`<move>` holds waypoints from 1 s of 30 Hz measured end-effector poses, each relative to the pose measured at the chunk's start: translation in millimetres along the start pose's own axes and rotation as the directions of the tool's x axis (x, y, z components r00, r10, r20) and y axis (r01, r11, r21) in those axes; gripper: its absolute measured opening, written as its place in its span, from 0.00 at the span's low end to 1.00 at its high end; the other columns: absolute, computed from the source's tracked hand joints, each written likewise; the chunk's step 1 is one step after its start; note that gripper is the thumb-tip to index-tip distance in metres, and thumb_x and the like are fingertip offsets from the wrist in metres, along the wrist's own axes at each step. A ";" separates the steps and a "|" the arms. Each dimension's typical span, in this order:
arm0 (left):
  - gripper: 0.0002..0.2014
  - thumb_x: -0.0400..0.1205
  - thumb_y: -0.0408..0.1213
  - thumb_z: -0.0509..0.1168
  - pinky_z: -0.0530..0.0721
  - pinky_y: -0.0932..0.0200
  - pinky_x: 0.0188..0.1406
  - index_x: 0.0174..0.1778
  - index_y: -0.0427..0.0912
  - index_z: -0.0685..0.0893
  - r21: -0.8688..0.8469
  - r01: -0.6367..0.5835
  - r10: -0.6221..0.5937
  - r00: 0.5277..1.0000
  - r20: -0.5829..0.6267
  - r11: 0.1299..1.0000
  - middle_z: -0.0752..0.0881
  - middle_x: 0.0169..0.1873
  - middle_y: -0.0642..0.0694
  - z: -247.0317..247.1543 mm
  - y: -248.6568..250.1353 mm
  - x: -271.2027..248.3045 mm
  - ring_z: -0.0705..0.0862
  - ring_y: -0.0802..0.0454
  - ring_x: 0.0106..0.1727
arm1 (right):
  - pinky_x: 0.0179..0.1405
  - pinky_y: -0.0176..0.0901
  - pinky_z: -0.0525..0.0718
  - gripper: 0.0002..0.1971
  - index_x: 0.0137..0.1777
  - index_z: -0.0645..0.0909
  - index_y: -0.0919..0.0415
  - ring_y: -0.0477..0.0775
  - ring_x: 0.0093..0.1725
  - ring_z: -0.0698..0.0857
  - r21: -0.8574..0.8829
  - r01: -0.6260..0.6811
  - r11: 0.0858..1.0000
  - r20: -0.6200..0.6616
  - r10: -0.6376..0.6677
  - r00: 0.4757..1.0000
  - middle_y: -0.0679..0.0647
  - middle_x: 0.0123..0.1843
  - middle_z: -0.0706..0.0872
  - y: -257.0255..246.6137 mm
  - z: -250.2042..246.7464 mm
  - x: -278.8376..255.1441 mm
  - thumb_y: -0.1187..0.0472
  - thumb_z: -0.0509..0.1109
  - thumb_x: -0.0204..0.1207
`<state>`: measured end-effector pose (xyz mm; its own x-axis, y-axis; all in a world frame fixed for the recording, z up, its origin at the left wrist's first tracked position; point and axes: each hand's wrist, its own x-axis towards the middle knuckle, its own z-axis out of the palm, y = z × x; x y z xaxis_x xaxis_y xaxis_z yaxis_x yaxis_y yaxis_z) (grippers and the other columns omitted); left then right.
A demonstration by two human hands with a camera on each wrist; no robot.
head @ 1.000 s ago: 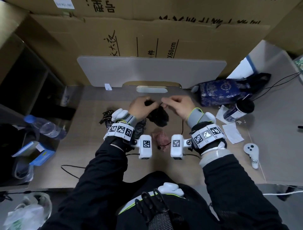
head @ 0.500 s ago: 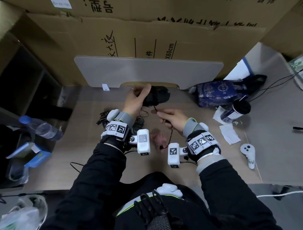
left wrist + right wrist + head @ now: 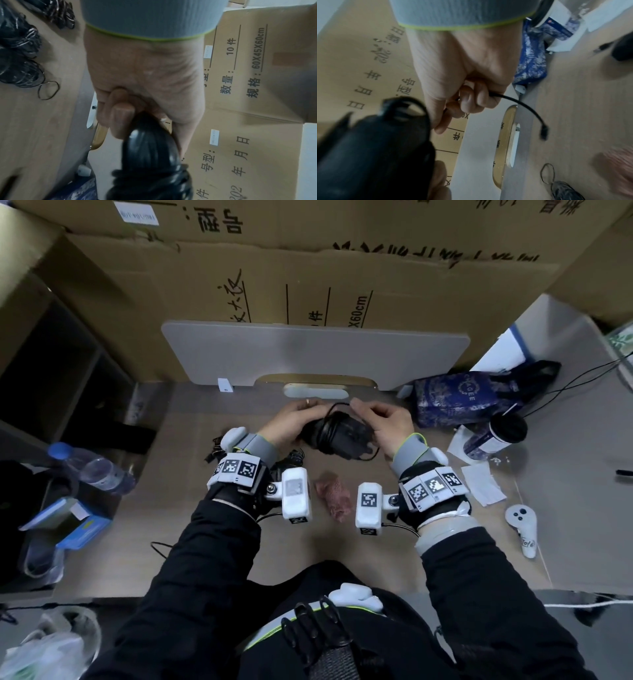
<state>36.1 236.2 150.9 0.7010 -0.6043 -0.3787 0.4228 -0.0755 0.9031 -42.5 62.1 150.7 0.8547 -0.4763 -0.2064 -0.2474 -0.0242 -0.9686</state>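
The block (an adapter, by the look of it) sits at the centre of the head view, a little above the middle. It is held between both hands and seems to be clear of the table. Turns of black cable already lie around its body.

The left hand wraps the block's left end with curled fingers. In the left wrist view the thumb bears down on the coils, probably so that the wound turns cannot spring loose.

The right hand pinches the cable between thumb and forefinger, with the other fingers folded in. The short free end arcs out toward the right of the right wrist view, with its plug dangling. Gripping that close to the end likely gives control of the last loop, which stands up over the top of the block, so it can be laid snug or tucked under.

A heap of black bands lies at the upper left of the left wrist view, plausibly ready to bind the bundle. A pink tuft lies on the table below the block, between the wrists.
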 end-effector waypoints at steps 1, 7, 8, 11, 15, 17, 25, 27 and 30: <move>0.20 0.69 0.51 0.78 0.82 0.45 0.50 0.50 0.43 0.85 -0.046 -0.012 0.012 1.000 -0.006 0.999 0.85 0.46 0.37 -0.6 -0.1 0.7 0.84 0.39 0.50 | 0.37 0.41 0.81 0.13 0.38 0.90 0.56 0.49 0.32 0.80 0.012 -0.035 0.999 -0.001 0.035 0.999 0.50 0.31 0.87 3.5 0.2 -0.7 0.46 0.78 0.71; 0.09 0.78 0.50 0.71 0.72 0.60 0.25 0.45 0.49 0.82 -0.200 -0.173 0.110 0.949 -0.295 0.964 0.84 0.32 0.51 6.1 7.4 5.1 0.83 0.54 0.28 | 0.17 0.34 0.62 0.10 0.50 0.90 0.57 0.45 0.21 0.66 -0.180 -0.151 0.972 0.222 0.189 0.956 0.49 0.32 0.78 14.7 4.1 -13.1 0.54 0.68 0.82; 0.10 0.80 0.51 0.71 0.70 0.61 0.23 0.46 0.50 0.80 -0.122 -0.189 0.135 0.927 -0.351 0.974 0.83 0.33 0.53 4.2 7.9 7.6 0.81 0.56 0.28 | 0.18 0.33 0.61 0.12 0.54 0.90 0.58 0.45 0.22 0.64 -0.186 -0.169 0.968 0.284 0.218 0.934 0.48 0.32 0.77 13.9 6.7 -17.1 0.53 0.69 0.82; 0.14 0.80 0.58 0.70 0.82 0.58 0.37 0.53 0.54 0.81 0.201 -0.202 0.269 0.876 -0.400 0.958 0.85 0.46 0.54 -6.8 0.1 13.8 0.86 0.54 0.44 | 0.17 0.31 0.61 0.14 0.59 0.89 0.61 0.44 0.20 0.63 -0.203 -0.193 0.960 0.366 0.257 0.894 0.48 0.28 0.75 -0.8 11.4 -20.4 0.53 0.72 0.80; 0.24 0.74 0.69 0.63 0.84 0.49 0.66 0.60 0.63 0.84 0.555 -0.160 0.371 0.882 -0.290 0.816 0.88 0.59 0.57 -14.8 -13.4 17.4 0.85 0.57 0.62 | 0.17 0.31 0.64 0.12 0.50 0.91 0.63 0.46 0.18 0.66 -0.385 -0.043 0.922 0.350 0.189 0.918 0.50 0.22 0.72 -26.7 8.0 -15.8 0.54 0.76 0.77; 0.28 0.73 0.71 0.64 0.83 0.48 0.68 0.65 0.62 0.85 0.616 -0.134 0.345 0.908 -0.237 0.777 0.88 0.63 0.56 -16.7 -13.4 18.5 0.85 0.56 0.64 | 0.16 0.31 0.69 0.08 0.47 0.90 0.63 0.44 0.16 0.70 -0.353 -0.037 0.935 0.304 0.152 0.940 0.52 0.23 0.76 -29.9 9.0 -13.1 0.57 0.76 0.76; 0.15 0.87 0.46 0.66 0.87 0.45 0.61 0.67 0.45 0.85 0.273 -0.180 0.196 0.980 -0.035 0.945 0.89 0.60 0.43 1.2 -26.1 7.8 0.88 0.43 0.63 | 0.32 0.36 0.86 0.07 0.45 0.86 0.67 0.52 0.30 0.86 0.026 -0.077 0.997 0.226 0.069 0.972 0.58 0.35 0.90 -27.6 11.1 -8.5 0.62 0.72 0.80; 0.12 0.85 0.40 0.68 0.88 0.33 0.58 0.65 0.44 0.83 0.104 -0.108 0.111 0.994 -0.018 0.989 0.87 0.60 0.42 4.5 -21.8 1.9 0.88 0.39 0.62 | 0.30 0.35 0.84 0.05 0.44 0.86 0.64 0.49 0.29 0.84 0.015 -0.068 0.998 0.211 0.063 0.975 0.54 0.34 0.90 -25.2 11.1 -7.3 0.64 0.71 0.80; 0.19 0.73 0.33 0.71 0.88 0.30 0.55 0.60 0.43 0.80 0.002 -0.015 0.015 1.000 0.016 1.000 0.85 0.55 0.42 13.1 -15.9 0.7 0.87 0.39 0.57 | 0.26 0.33 0.80 0.06 0.40 0.86 0.59 0.45 0.25 0.81 -0.070 -0.019 0.997 0.156 0.030 0.987 0.48 0.29 0.89 -19.2 11.4 -3.3 0.65 0.72 0.79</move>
<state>22.4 226.6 138.9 0.6981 -0.6176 -0.3622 0.4115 -0.0680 0.9089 -35.4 74.1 168.4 0.9076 -0.3337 -0.2547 -0.2953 -0.0763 -0.9524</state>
